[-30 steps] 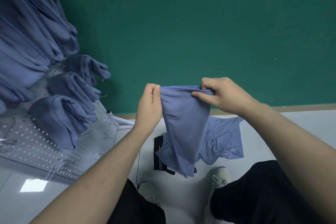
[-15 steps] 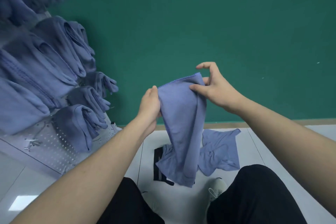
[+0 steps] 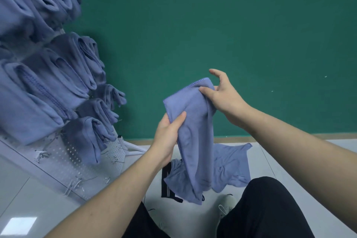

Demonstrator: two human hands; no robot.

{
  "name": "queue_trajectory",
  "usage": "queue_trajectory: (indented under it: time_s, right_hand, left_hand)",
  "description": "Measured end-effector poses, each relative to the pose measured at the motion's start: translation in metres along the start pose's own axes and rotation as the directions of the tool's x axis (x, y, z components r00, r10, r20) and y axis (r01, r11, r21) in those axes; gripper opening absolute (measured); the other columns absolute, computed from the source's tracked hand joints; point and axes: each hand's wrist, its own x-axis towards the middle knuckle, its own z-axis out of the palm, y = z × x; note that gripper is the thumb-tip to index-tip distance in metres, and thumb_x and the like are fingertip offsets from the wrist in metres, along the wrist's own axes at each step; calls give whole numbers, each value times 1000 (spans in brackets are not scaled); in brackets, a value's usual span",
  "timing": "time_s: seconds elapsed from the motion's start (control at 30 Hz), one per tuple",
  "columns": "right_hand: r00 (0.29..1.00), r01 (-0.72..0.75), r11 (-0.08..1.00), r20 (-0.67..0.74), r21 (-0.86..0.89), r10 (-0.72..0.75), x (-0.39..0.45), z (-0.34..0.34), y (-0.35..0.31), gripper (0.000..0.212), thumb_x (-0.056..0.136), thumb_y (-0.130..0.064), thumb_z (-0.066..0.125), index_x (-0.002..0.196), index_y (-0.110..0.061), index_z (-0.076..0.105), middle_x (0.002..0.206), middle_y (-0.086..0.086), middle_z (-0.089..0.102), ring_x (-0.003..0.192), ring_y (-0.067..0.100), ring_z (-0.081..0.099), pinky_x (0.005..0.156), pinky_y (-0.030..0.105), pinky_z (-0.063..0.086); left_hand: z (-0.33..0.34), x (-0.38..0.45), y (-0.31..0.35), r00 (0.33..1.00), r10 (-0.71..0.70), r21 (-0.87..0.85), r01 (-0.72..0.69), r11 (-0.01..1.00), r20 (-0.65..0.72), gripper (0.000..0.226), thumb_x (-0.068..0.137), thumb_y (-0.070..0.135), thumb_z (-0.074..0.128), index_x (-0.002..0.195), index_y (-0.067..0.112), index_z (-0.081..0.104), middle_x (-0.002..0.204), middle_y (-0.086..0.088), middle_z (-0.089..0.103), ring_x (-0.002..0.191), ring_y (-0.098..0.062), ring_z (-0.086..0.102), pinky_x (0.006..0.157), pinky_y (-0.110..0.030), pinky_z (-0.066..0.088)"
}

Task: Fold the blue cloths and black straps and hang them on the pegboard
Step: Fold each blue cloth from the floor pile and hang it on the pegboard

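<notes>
A blue cloth (image 3: 195,141) hangs folded lengthwise between both hands in front of the green wall. My left hand (image 3: 170,135) grips its left edge, thumb across the front. My right hand (image 3: 224,94) pinches the cloth's upper right part with the thumb, while its index finger sticks up free. Another blue cloth (image 3: 233,166) lies crumpled on the floor below, and a black strap (image 3: 168,185) lies beside it, partly hidden by the held cloth. The white pegboard (image 3: 77,158) leans at the left with several folded blue cloths (image 3: 38,91) hung on it.
Bare metal hooks (image 3: 41,155) stick out of the pegboard's lower part. My knees in black trousers (image 3: 266,210) and a white shoe (image 3: 228,205) are at the bottom. The floor is white tile; the green wall stands close ahead.
The cloth's top edge was stretched wide between both hands; now its halves are brought together. My left hand shifted lower along the cloth. The view swung towards the pegboard.
</notes>
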Motion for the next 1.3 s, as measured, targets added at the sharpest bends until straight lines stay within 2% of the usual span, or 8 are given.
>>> queue_trajectory:
  time_s: [0.2,0.4,0.6,0.77,0.9,0.97,1.13,1.3]
  right_hand:
    - [986,-126,959,-75,255,149,-7,-8,-5,57,94,-35,68,141,-27,36,94,4,68,64,10,64,65,29,53]
    - [888,-343,939,333,20,317,-39,2,21,31,89,-52,67,99,-24,75,101,-5,77,96,12,69,93,35,52]
    - [962,-227,963,191,145,198,-49,0,35,28,97,-39,62,75,-25,52,71,-9,57,67,12,51,74,33,46]
    - [930,-341,928,201,152,309,-54,3,33,26,92,-41,69,80,-23,55,75,-6,60,59,9,52,55,26,37]
    - [742,-626,727,501,282,445,-61,-5,30,41,93,-42,63,121,-13,69,119,9,73,106,25,70,95,41,53]
    - [707,-638,751,515,170,484,-66,-6,32,43,90,-45,65,121,-16,68,114,5,74,100,22,71,90,39,54]
    - [852,-492,822,354,286,386,-61,-7,29,14,95,-30,66,103,-18,67,101,-2,75,87,15,71,78,33,56]
    - [889,-439,870,248,224,385,-54,-2,14,9,100,-25,60,94,-19,60,92,0,71,77,15,66,71,32,55]
  left_hand:
    - [1,5,22,1000,17,-78,-17,997,-7,27,103,23,55,129,21,60,122,-3,72,114,-19,68,91,-37,56]
    - [4,8,31,997,-49,-193,36,981,-60,24,104,18,54,127,14,58,117,-11,73,104,-25,73,85,-42,60]
    - [-2,6,35,988,-60,-154,39,987,-139,21,106,18,50,125,19,58,118,-5,73,99,-19,74,76,-37,61]
    - [1,1,43,993,-79,-84,72,994,-89,20,106,24,50,120,32,61,116,5,74,97,-13,74,71,-33,60]
    - [4,0,49,994,-45,-30,42,999,-102,15,105,28,52,116,35,59,115,9,73,99,-7,73,76,-31,59]
    - [4,-1,52,995,-25,7,26,1000,-95,14,104,28,54,115,35,59,116,10,72,101,-4,71,81,-28,58]
    - [1,-2,55,988,-34,32,39,999,-148,12,104,28,54,115,27,59,114,5,72,86,-2,73,69,-23,57]
    - [-1,-12,67,883,-467,-135,458,879,-46,46,94,52,61,103,7,70,95,-13,77,73,-27,75,76,-37,56]
